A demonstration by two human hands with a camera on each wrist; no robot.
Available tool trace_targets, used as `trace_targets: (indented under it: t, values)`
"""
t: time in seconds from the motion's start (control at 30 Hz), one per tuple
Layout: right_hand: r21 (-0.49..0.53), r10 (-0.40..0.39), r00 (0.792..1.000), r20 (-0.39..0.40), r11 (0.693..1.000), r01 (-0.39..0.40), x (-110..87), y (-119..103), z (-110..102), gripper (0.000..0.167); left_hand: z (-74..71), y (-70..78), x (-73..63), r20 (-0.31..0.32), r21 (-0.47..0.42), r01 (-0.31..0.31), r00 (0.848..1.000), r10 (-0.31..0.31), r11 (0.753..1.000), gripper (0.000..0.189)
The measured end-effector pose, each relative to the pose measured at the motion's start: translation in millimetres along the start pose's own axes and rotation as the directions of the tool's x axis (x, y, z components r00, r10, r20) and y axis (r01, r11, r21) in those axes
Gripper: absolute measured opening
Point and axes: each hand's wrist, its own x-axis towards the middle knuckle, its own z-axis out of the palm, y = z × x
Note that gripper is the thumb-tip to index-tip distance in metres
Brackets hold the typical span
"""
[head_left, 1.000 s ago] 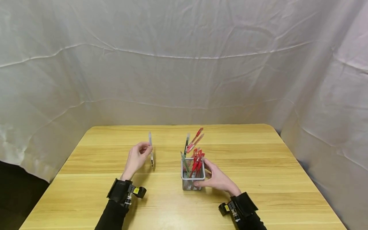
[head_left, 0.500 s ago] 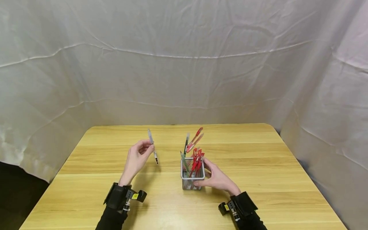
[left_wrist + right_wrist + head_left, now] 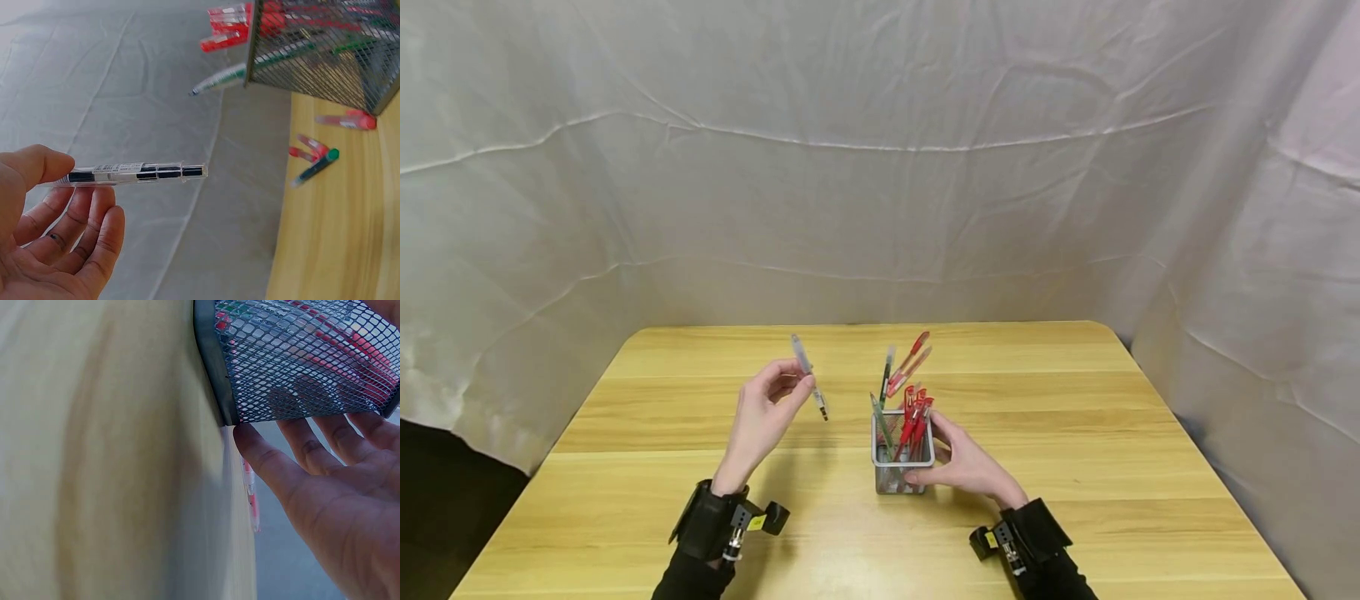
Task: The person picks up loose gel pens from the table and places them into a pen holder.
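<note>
Plainly, the left hand (image 3: 765, 412) had thumb and fingers pinched on a clear-barrelled pen (image 3: 821, 402), tilted above the wooden table (image 3: 1075, 417), left of the wire-mesh pen holder (image 3: 898, 480). The right hand (image 3: 967, 468) gripped that holder's side, thumb across its near face. Red pens (image 3: 916, 423) and a green pen (image 3: 883, 427) leaned inside; more red pens (image 3: 910, 371) lay behind it.

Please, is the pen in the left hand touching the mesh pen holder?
Apart. The head view shows it: the left hand holds the pen to one side, and wooden table is visible between its lower end and the mesh pen holder.
</note>
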Motion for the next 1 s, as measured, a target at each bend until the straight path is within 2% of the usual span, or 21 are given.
trace_targets:
  t: [0.13,0.17,0.3,0.53,0.83,1.0]
  values:
    - [0.000,-0.001,1.000,0.000,1.000,0.001,-0.1,-1,0,0.100,2.3,7.5,-0.5,0.004,-0.018,-0.043,0.999,0.043,0.999,0.024]
    - [0.000,-0.001,1.000,0.001,1.000,0.001,-0.2,-1,0,0.100,3.1,27.0,-0.1,-0.005,0.015,-0.020,1.000,0.020,1.000,0.021]
    - [0.001,-0.004,1.000,0.002,1.000,0.004,-0.4,-1,0,0.100,7.1,36.1,-0.9,0.012,0.021,-0.025,1.000,0.024,0.999,0.018]
    - [0.000,-0.001,1.000,0.006,1.000,0.001,-0.6,-1,0,0.101,16.2,44.9,-5.1,0.034,0.023,-0.026,0.999,0.025,0.999,0.016]
    - [-0.001,0.000,1.000,0.011,1.000,0.000,-0.6,0,0,0.102,26.8,48.2,-11.2,0.055,0.009,-0.074,0.996,0.073,0.997,0.014]
    - [-0.006,0.004,1.000,0.008,1.000,-0.004,-0.3,2,-1,0.101,33.3,56.6,-13.9,0.090,0.003,-0.038,0.995,0.037,0.999,0.014]
